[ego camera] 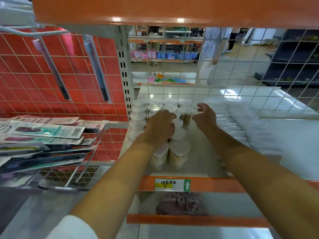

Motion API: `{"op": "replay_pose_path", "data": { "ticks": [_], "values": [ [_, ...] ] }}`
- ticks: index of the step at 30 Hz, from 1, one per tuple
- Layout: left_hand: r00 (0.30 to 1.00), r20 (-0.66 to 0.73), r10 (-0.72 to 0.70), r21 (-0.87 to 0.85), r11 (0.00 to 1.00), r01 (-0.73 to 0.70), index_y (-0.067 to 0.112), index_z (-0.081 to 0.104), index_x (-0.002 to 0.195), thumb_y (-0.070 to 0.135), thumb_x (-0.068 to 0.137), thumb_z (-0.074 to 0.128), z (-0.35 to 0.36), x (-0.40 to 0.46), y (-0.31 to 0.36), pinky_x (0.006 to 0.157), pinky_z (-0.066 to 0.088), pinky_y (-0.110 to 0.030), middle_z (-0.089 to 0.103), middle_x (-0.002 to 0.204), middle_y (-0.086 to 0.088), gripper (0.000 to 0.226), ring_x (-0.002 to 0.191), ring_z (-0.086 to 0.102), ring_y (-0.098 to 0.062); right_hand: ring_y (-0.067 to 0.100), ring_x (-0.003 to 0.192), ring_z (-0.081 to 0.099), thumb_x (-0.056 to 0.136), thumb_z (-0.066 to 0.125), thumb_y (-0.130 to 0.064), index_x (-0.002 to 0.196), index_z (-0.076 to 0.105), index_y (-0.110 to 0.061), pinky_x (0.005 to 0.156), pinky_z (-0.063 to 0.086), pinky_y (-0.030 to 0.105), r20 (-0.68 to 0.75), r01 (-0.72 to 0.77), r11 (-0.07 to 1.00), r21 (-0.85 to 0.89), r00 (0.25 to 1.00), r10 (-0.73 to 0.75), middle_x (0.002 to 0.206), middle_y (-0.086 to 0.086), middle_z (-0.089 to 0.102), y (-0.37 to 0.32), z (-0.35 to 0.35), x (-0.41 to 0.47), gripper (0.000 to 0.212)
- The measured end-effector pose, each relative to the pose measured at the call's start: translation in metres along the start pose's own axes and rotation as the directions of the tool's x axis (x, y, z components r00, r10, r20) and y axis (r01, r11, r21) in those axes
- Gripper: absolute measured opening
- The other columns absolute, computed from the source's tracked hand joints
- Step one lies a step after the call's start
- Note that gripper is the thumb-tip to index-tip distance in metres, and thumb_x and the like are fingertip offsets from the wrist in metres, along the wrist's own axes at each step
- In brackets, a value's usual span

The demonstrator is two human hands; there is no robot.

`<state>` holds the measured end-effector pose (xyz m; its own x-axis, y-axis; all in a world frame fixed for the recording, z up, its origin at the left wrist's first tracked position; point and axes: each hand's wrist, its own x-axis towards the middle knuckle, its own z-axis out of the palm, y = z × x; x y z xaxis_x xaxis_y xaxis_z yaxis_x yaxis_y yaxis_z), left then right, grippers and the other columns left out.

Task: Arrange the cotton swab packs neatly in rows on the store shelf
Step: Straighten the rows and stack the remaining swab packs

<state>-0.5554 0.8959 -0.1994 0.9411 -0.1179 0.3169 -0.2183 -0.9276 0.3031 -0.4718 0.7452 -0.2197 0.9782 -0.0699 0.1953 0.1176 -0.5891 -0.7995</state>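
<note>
Several round clear cotton swab packs stand upright in rows at the left of a white store shelf. My left hand lies over the middle packs, fingers curled down on a pack's lid. To the right of the rows, my right hand hovers with loosely curled fingers and holds nothing; it is just beside a tall pack of wooden-stick swabs. Flat clear packs of swabs lie in a blurred row along the right of the shelf.
An orange shelf hangs close overhead. A wire grid backs the shelf, and a person stands in the aisle behind it. Left, a wire rack holds carded goods. An orange price rail edges the shelf front.
</note>
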Motion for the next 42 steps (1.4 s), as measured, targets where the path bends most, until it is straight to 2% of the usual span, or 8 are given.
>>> {"op": "replay_pose_path", "data": {
  "ticks": [2, 6, 12, 22, 31, 34, 39, 42],
  "values": [
    [1.0, 0.031, -0.002, 0.071, 0.998, 0.0, 0.011, 0.053, 0.126, 0.016, 0.093, 0.046, 0.002, 0.004, 0.0, 0.097, 0.04, -0.037, 0.052, 0.126, -0.009, 0.034, 0.117, 0.047, -0.024, 0.028, 0.117, 0.05, 0.081, 0.064, -0.012, 0.136, 0.039, -0.007, 0.093, 0.041, 0.034, 0.062, 0.014, 0.997, -0.081, 0.998, -0.009, 0.133, 0.014, 0.05, 0.006, 0.004, 0.012, 0.061],
    [1.0, 0.02, 0.012, 0.097, 0.995, -0.014, 0.01, 0.053, 0.125, 0.014, 0.093, 0.043, 0.004, 0.008, -0.001, 0.097, 0.041, -0.039, 0.053, 0.125, -0.01, 0.034, 0.116, 0.048, -0.025, 0.027, 0.121, 0.046, 0.081, 0.066, -0.022, 0.14, 0.032, -0.013, 0.091, 0.037, 0.031, 0.184, 0.019, 0.997, -0.074, 0.983, -0.005, 0.132, 0.012, 0.049, 0.011, 0.008, 0.024, 0.069],
    [0.999, -0.009, 0.036, 0.053, 0.998, -0.035, 0.011, 0.054, 0.124, 0.015, 0.094, 0.043, 0.004, 0.008, -0.005, 0.098, 0.04, -0.033, 0.054, 0.126, -0.008, 0.032, 0.117, 0.048, -0.022, 0.027, 0.114, 0.052, 0.08, 0.067, -0.025, 0.133, 0.044, -0.019, 0.094, 0.042, 0.038, 0.25, 0.122, 0.982, -0.148, 0.965, -0.082, 0.124, 0.009, 0.058, 0.013, 0.015, 0.023, 0.058],
    [0.998, 0.043, -0.04, -0.097, 0.994, 0.044, 0.014, 0.052, 0.127, 0.02, 0.093, 0.049, 0.002, 0.008, -0.01, 0.098, 0.036, -0.029, 0.052, 0.129, -0.005, 0.035, 0.118, 0.047, -0.02, 0.032, 0.107, 0.056, 0.084, 0.055, -0.008, 0.131, 0.047, -0.013, 0.091, 0.045, 0.04, 0.125, 0.198, 0.951, -0.237, 0.977, -0.172, 0.119, 0.017, 0.061, 0.015, 0.017, 0.014, 0.047],
    [1.0, 0.016, -0.023, -0.233, 0.972, 0.026, 0.011, 0.057, 0.122, 0.017, 0.09, 0.053, -0.002, 0.003, -0.004, 0.096, 0.042, -0.035, 0.057, 0.121, -0.008, 0.033, 0.114, 0.05, -0.022, 0.027, 0.1, 0.059, 0.079, 0.062, -0.005, 0.124, 0.055, -0.007, 0.08, 0.042, 0.025, -0.073, 0.181, 0.982, -0.053, 0.98, -0.184, 0.11, 0.016, 0.065, 0.006, 0.002, -0.009, 0.046],
    [0.999, 0.008, -0.048, -0.298, 0.953, 0.048, 0.012, 0.057, 0.121, 0.017, 0.09, 0.053, -0.005, 0.0, 0.001, 0.095, 0.042, -0.032, 0.057, 0.123, -0.006, 0.032, 0.114, 0.051, -0.02, 0.023, 0.096, 0.06, 0.079, 0.064, -0.005, 0.124, 0.056, -0.01, 0.08, 0.048, 0.029, -0.112, 0.17, 0.985, 0.015, 0.979, -0.168, 0.11, 0.014, 0.064, 0.0, -0.011, -0.02, 0.046],
    [0.998, 0.011, -0.064, -0.375, 0.925, 0.064, 0.015, 0.055, 0.124, 0.017, 0.091, 0.052, -0.009, -0.009, 0.005, 0.089, 0.035, -0.02, 0.055, 0.127, -0.001, 0.033, 0.117, 0.049, -0.016, 0.023, 0.096, 0.062, 0.079, 0.063, -0.003, 0.122, 0.056, -0.012, 0.076, 0.047, 0.024, -0.184, 0.218, 0.968, 0.124, 0.964, -0.194, 0.112, 0.01, 0.062, -0.01, -0.037, -0.047, 0.044],
    [0.996, 0.005, -0.084, -0.429, 0.9, 0.078, 0.019, 0.053, 0.127, 0.02, 0.091, 0.054, -0.01, -0.016, 0.006, 0.089, 0.033, -0.017, 0.054, 0.126, 0.002, 0.036, 0.115, 0.049, -0.012, 0.016, 0.087, 0.06, 0.082, 0.064, -0.006, 0.122, 0.056, -0.013, 0.068, 0.045, 0.01, -0.189, 0.24, 0.956, 0.167, 0.96, -0.208, 0.106, 0.003, 0.06, -0.021, -0.054, -0.067, 0.041]
  ]
}}
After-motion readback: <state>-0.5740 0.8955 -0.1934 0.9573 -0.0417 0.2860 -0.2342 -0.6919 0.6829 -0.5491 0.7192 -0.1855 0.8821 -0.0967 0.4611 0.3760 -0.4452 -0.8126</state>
